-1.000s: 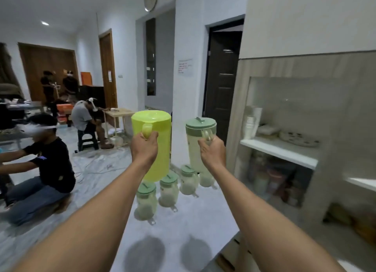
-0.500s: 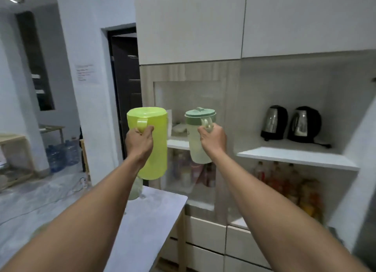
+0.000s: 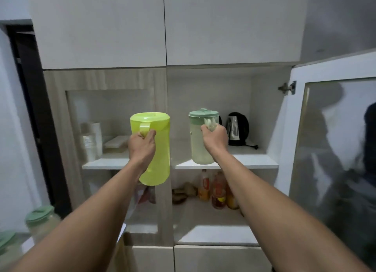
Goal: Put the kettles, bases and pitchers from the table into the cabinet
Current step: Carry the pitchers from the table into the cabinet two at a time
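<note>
two pitchers held up in front of the open cabinet

the left hand is wrapped around the handle of the lime-green pitcher, and the right hand is wrapped around the handle of the pale pitcher with the green lid; both pitchers are upright. half a second ago the cabinet stood off to the right with two kettles in view; now it faces the camera head-on, the pale pitcher sits low over the front edge of the middle shelf, and it hides all but one black kettle behind it. the glass door now shows open at the right, and more green-lidded pitchers stand at lower left.
</note>
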Demonstrator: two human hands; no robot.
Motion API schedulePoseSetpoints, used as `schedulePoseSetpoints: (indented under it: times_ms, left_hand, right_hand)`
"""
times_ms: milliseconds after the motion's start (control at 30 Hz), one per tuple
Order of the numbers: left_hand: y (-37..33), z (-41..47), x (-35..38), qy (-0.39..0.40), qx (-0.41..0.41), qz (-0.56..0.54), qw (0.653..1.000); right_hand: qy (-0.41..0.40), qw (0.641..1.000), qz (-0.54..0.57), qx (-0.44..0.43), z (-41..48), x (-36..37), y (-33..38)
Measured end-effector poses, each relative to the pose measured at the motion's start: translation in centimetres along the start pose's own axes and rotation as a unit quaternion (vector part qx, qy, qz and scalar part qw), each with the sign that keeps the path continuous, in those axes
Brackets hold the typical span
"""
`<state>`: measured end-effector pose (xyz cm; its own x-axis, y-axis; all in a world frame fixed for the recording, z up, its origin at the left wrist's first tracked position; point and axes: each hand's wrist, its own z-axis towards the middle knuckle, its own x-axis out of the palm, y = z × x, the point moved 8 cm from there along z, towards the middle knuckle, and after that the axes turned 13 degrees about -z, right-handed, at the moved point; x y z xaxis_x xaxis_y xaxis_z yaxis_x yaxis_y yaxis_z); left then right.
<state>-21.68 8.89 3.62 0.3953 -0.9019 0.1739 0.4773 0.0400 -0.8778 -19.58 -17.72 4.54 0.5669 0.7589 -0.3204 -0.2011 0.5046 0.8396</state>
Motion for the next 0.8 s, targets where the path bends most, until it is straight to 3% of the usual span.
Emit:
schedulePoseSetpoints:
  times_ms: [400, 800]
  left_hand:
    - [4.2, 3.0, 15.7, 0.032, -0.002, -0.012, 0.999]
    - [9.9, 11.5, 23.0, 0.025, -0.009, -0.003, 1.000]
  right_hand:
    - [0.008, 1.000, -0.028, 0.011, 11.5, -3.5, -9.5]
    - [0.016, 0.999, -0.028, 0.021, 20.9, 1.8, -14.1]
